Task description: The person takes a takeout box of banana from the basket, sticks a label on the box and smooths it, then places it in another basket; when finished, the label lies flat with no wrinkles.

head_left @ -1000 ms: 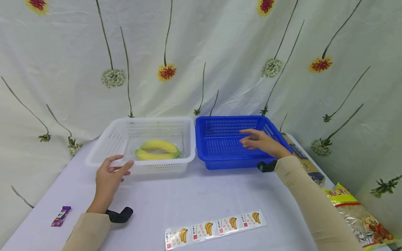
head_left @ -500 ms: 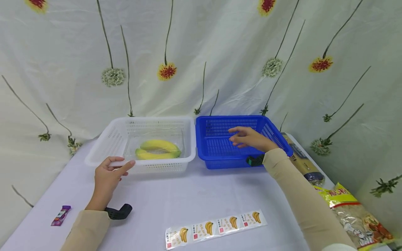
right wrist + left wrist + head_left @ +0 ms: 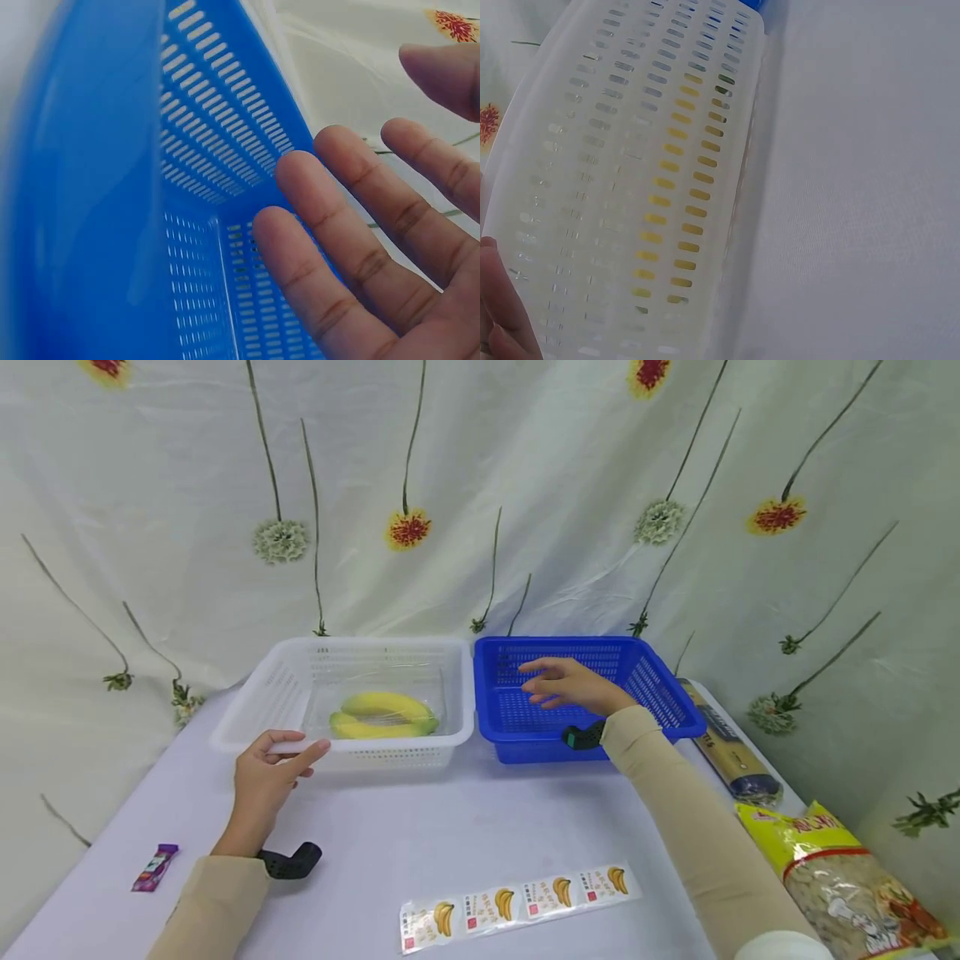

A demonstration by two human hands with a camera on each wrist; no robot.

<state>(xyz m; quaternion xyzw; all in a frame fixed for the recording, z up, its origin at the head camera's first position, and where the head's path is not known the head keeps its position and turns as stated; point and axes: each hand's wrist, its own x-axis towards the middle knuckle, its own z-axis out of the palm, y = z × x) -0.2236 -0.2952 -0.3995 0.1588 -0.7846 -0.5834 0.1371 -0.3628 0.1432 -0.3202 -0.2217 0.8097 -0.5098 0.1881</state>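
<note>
At the near left rim of the white plastic basket, my left hand holds the edge, with fingers over the rim and thumb along its front. In the left wrist view part of that hand shows beside the slotted basket wall. Inside the basket lie yellow-green bananas in a clear plastic bag. My right hand hovers over the blue plastic basket, holding nothing. Its fingers are spread and slightly bent in the right wrist view, where the blue basket's slotted walls show behind.
A strip of banana-printed sachets lies at the table's front. A small purple packet is at far left. On the right are a long brown-and-blue package and a yellow-topped food bag. A flowered curtain hangs behind.
My right hand has moved left over the blue basket. The left hand has stayed at the white basket's rim, and the head view has shifted slightly.
</note>
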